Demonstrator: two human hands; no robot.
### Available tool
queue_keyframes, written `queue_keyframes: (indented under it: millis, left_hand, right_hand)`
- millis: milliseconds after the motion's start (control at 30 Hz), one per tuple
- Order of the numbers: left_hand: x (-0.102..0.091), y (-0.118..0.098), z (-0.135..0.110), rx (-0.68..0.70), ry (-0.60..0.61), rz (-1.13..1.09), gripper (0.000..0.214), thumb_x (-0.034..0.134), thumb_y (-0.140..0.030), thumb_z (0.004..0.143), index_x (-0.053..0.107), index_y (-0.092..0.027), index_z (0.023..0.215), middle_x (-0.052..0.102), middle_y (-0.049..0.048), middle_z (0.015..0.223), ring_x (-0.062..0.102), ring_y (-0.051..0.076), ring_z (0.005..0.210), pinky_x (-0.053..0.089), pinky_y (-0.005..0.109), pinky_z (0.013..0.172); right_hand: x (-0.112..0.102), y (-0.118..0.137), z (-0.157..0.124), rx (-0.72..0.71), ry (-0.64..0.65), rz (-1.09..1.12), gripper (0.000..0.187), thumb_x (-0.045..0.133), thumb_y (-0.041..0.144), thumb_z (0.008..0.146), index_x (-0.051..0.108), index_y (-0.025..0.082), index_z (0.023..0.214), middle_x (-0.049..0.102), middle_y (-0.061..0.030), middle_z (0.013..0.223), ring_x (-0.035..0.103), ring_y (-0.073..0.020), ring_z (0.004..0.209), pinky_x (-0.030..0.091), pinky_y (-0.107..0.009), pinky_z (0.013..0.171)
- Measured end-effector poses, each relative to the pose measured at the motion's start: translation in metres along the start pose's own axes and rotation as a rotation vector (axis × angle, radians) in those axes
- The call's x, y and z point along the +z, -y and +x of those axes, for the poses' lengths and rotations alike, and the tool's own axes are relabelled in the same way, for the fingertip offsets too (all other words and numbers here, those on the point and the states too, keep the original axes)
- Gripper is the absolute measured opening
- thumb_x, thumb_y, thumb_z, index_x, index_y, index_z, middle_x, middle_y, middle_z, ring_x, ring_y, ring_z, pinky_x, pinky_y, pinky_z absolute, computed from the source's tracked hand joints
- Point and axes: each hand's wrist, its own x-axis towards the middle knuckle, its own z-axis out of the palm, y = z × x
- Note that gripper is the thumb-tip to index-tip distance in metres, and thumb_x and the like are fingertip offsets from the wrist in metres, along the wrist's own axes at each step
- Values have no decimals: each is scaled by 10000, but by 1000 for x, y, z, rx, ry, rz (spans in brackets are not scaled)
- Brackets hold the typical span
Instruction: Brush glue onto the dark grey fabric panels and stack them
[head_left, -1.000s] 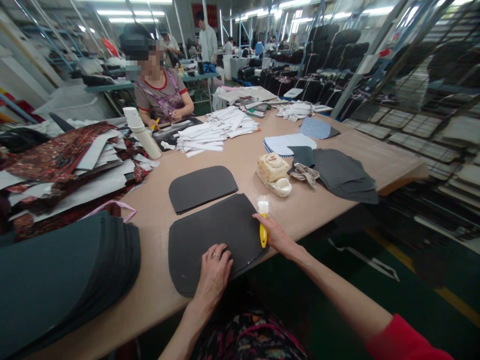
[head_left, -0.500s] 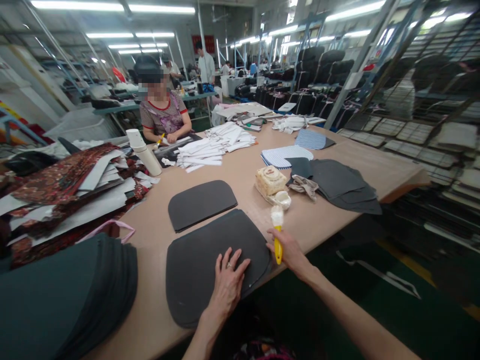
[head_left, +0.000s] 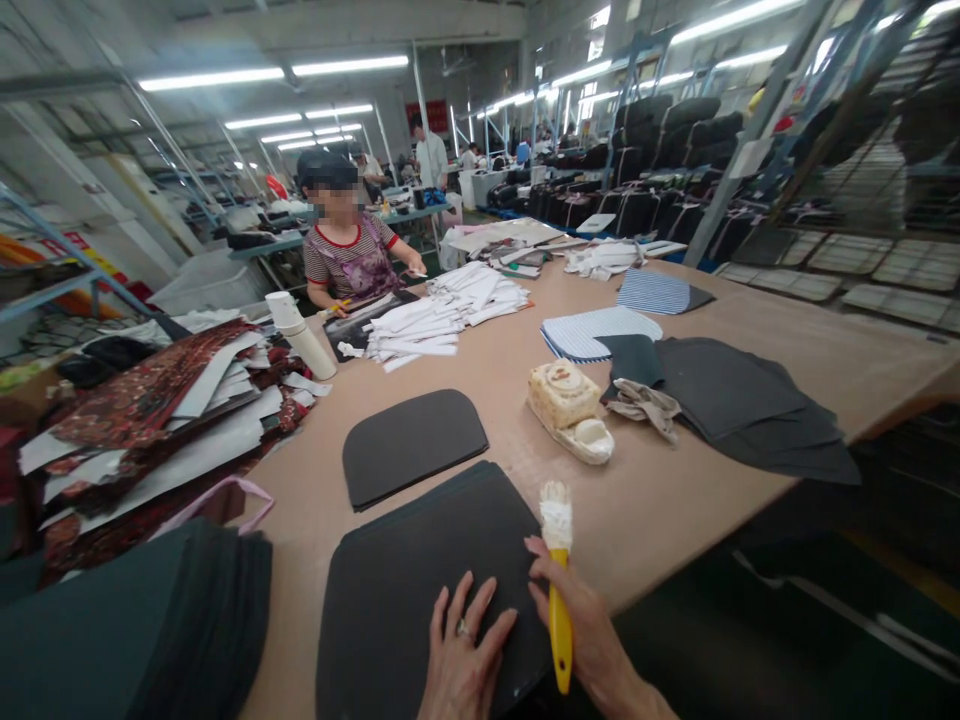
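My left hand [head_left: 466,645] lies with spread fingers on a large dark grey panel [head_left: 397,590] with rounded corners, at the table's near edge. At that panel's right edge, my right hand [head_left: 581,610] grips a paintbrush [head_left: 559,610] with a yellow handle; its white-coated bristles point away from me. Behind the large panel rests a smaller dark grey panel stack [head_left: 416,445] with a rounded outline. A cream glue-crusted container [head_left: 562,392] stands beyond the brush, with a white glue-coated lump [head_left: 589,440] against it.
A crumpled glove [head_left: 645,405] lies near more dark panels [head_left: 735,390] on the right. Striped pieces [head_left: 592,330] are behind. Dark green sheets [head_left: 150,620] pile at near left, below patterned scraps [head_left: 150,400]. A co-worker [head_left: 352,250] sits across the table by white strips [head_left: 450,310] and a cup [head_left: 300,335].
The camera view has shifted, so the panels and my hands appear lower. My left hand stays on the panel and my right keeps the brush. The co-worker's one arm has stretched toward the white strips.
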Motion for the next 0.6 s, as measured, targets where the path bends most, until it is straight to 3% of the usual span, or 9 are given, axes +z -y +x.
queue_keyframes:
  millis: [133,233,367,500,600]
  left_hand:
    - [9,2,1,13,-75,24,536,500,-101,733,548,-370,1194,573,-21,1274,453,204,1221,390,353,976]
    - [23,-2,0,-55,-179,-1,342,526,-202,782,613,-371,1066,626,-33,1181,465,183,1202,281,357,1064]
    - [30,-5,2,-131,-284,-44,162,550,-328,813,653,-362,933,660,-40,1093,449,178,1220,139,376,1135]
    - [18,-2,8,-84,-223,-9,180,574,-308,822,643,-395,964,664,-83,1098,516,141,1157,154,337,1139]
    - [17,-5,7,-102,-255,11,189,579,-261,822,634,-387,951,674,-92,1076,574,129,1088,225,341,1120]
  right_hand:
    - [10,-14,5,18,40,34,188,460,115,842,565,204,970,604,-130,1213,574,-217,1131,516,-327,889]
    - [14,-23,7,93,6,41,194,469,130,835,563,206,986,619,-127,1175,593,-213,1104,521,-323,876]
    - [19,-27,16,81,1,70,171,494,169,836,571,207,984,613,-119,1194,571,-225,1136,494,-341,918]
    - [28,-27,28,61,-18,71,152,476,157,842,578,204,945,639,-112,1143,608,-206,1081,522,-292,869]
    - [31,-26,33,25,-15,17,136,486,153,851,582,206,931,646,-107,1135,608,-205,1081,516,-300,884]
